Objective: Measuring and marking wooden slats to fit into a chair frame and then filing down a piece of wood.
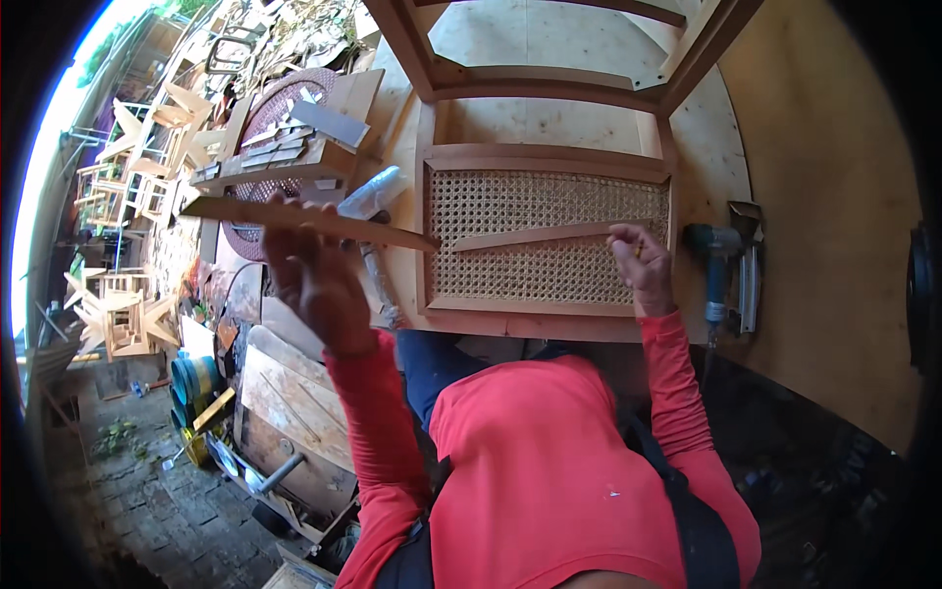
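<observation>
A wooden frame [549,155] with a woven cane panel [549,285] lies before me on the workbench, joined to an upright chair frame [471,83]. My left hand [312,285], left of the panel, is closed on a long wooden strip [363,229], raised at a slant with its right end by the frame's left side. My right hand [640,265] is closed near the right end of a second thin strip [535,234], which lies across the cane. A small yellowish item, possibly a pencil, shows between its fingers; I cannot tell exactly what it is.
A nail gun [716,275] lies right of the panel. At left are a bagged roll [368,191], wooden offcuts [314,123], a woven round piece [245,238] and stacked chair frames [132,314]. A cluttered cart [289,402] and buckets [186,378] stand lower left.
</observation>
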Demonstrator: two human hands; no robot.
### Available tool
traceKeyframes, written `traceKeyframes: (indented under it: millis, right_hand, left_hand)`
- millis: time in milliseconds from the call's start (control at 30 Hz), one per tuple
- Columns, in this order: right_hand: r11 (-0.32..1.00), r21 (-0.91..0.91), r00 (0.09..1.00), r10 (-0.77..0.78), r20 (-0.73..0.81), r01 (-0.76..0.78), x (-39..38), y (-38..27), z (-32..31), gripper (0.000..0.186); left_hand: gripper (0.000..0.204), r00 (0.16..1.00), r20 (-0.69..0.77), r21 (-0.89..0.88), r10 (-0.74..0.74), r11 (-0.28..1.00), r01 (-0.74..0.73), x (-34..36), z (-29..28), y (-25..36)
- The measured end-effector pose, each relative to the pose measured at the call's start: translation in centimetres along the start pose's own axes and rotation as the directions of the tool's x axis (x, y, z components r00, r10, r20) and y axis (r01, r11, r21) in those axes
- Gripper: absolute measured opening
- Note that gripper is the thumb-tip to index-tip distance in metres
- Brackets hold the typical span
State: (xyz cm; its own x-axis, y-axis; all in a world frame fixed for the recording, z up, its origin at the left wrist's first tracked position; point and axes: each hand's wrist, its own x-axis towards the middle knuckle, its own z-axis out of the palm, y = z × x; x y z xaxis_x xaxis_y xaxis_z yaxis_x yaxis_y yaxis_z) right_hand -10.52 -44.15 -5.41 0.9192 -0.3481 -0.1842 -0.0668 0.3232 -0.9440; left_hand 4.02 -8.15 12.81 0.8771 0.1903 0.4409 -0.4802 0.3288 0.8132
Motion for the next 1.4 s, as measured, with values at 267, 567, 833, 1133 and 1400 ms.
traceKeyframes:
  millis: [267,567,833,1133,1400]
  right_hand:
    - [0.976,0.116,0.939,0.140,0.314,-0.185,-2.3,-0.2,9.3,0.033]
    - [0.889,0.270,0.893,0.261,0.368,-0.371,-2.1,0.2,11.3,0.019]
    - [0.841,0.223,0.847,0.404,0.346,-0.493,-4.0,2.4,4.9,0.020]
    - [0.913,0.198,0.935,0.346,0.082,-0.356,-4.6,2.9,0.8,0.018]
    - [0.772,-0.602,0.901,-0.389,-0.193,0.205,0.9,2.3,-3.9,0.015]
  left_hand:
    - [0.043,0.943,0.003,-0.547,-0.331,0.789,0.279,-1.5,-10.6,-2.8]
    - [0.028,0.801,0.065,-0.374,-0.595,0.730,0.572,-7.2,-9.1,-6.1]
    - [0.027,0.625,0.740,0.672,-0.247,0.259,-0.693,-12.7,-2.5,-1.1]
    - [0.027,0.426,0.788,0.615,-0.445,0.560,-0.555,-11.4,-2.6,-8.9]
    - [0.035,0.452,0.844,0.534,-0.289,0.530,-0.659,-8.4,1.0,-14.4]
